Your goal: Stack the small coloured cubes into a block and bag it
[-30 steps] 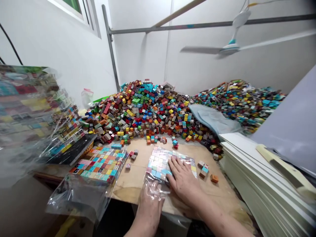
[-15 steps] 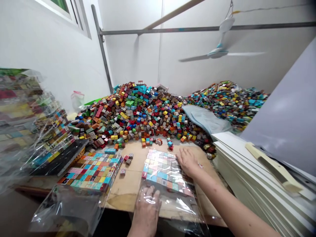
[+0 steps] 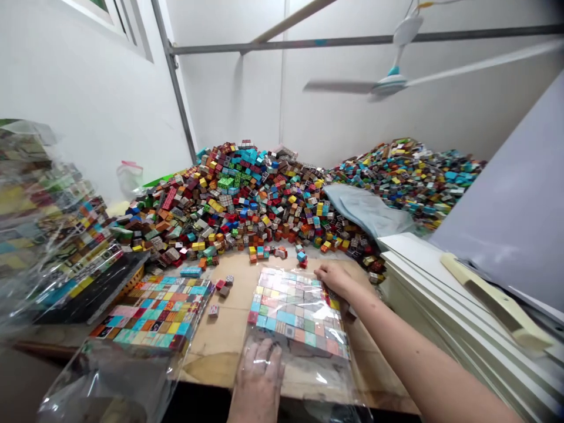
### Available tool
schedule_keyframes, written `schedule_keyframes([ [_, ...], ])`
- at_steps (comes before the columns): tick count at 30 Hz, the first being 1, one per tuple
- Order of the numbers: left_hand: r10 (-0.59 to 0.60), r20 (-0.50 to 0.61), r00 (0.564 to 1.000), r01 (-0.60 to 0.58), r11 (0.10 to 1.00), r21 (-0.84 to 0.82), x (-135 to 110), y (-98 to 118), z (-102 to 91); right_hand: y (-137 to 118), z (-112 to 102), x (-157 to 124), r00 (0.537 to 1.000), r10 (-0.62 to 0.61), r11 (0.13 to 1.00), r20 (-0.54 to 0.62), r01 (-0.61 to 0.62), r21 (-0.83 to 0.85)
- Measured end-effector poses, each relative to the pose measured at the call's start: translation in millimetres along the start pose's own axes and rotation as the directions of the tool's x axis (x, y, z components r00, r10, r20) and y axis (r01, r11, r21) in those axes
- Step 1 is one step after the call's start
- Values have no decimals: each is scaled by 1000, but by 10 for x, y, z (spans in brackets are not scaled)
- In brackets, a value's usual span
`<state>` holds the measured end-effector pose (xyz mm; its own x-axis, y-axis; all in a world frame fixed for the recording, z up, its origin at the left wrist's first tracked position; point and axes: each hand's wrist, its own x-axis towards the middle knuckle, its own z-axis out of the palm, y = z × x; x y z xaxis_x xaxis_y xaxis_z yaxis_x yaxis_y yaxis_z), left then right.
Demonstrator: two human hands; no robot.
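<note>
A flat mosaic panel of small coloured blocks lies in a clear plastic bag on the tan board. My left hand rests at the bag's near left part, its fingers stretched toward the panel's near edge. Clear film seems to lie over the fingertips; whether the hand is inside the bag I cannot tell. At the panel's far right corner, my right hand has its fingers bent and closed on the bag's edge, partly hiding that corner.
A second bagged block panel lies to the left, with a few loose blocks between the two. Behind rises a large heap of blocks. Stacked white boards stand at right, bagged panels at far left. A ceiling fan hangs above.
My right hand has gone from lying spread along the panel's right side to bent fingers at its far corner. The left hand stays near the panel's front edge. The view has shifted slightly.
</note>
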<state>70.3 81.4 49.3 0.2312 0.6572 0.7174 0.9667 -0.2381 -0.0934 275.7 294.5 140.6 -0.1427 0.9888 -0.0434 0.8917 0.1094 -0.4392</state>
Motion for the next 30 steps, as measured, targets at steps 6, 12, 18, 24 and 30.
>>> schedule_keyframes([
  [6, -59, 47, 997, 59, 998, -19, -22, 31, 4, 419, -298, -360, 988, -6, 999, -152, -1, -50],
  [12, 67, 116, 991, -72, 997, 42, -53, -100, -4, 874, -70, -1058, 985, -1, 993, -173, -20, -119],
  [18, 47, 64, 997, -47, 999, 9, -113, -56, 69, 748, 88, -611, 993, -53, 996, -101, 45, -77],
  [24, -73, 29, 997, 75, 996, -53, -180, -2, 146, 302, -216, 158, 971, -55, 992, -233, 27, -121],
  [30, -21, 64, 998, 28, 994, -110, -72, -26, -7, -250, -153, -166, 942, -323, 942, -89, 311, -125],
])
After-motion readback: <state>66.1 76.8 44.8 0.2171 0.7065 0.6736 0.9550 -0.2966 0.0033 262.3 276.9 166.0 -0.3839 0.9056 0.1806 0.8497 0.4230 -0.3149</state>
